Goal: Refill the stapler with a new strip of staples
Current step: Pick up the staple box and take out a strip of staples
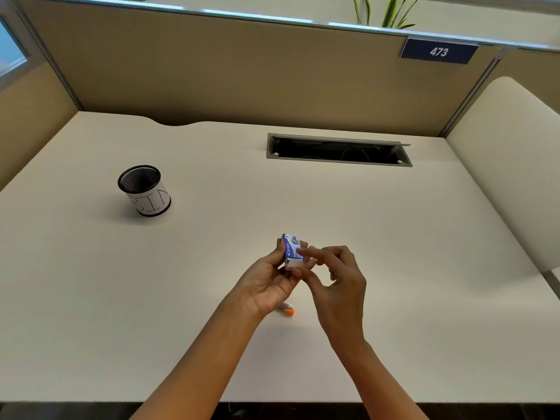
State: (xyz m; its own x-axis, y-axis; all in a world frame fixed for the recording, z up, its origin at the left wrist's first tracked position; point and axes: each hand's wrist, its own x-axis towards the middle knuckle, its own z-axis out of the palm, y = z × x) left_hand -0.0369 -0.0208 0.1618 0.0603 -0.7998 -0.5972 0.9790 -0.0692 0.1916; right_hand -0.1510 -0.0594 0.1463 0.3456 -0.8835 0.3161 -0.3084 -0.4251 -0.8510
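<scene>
A small blue staple box (291,248) is held upright above the desk, its white inner tray showing at the bottom end. My left hand (269,281) grips the box from the left side. My right hand (336,278) touches it from the right, forefinger on the blue face and thumb at the tray end. An orange and white stapler (287,310) lies on the white desk (212,268) below my left hand; most of it is hidden by the hand.
A black mesh pen cup (144,189) with a white paper label stands at the left. An open cable slot (338,150) is sunk into the desk at the back. Beige partition walls close the back and sides.
</scene>
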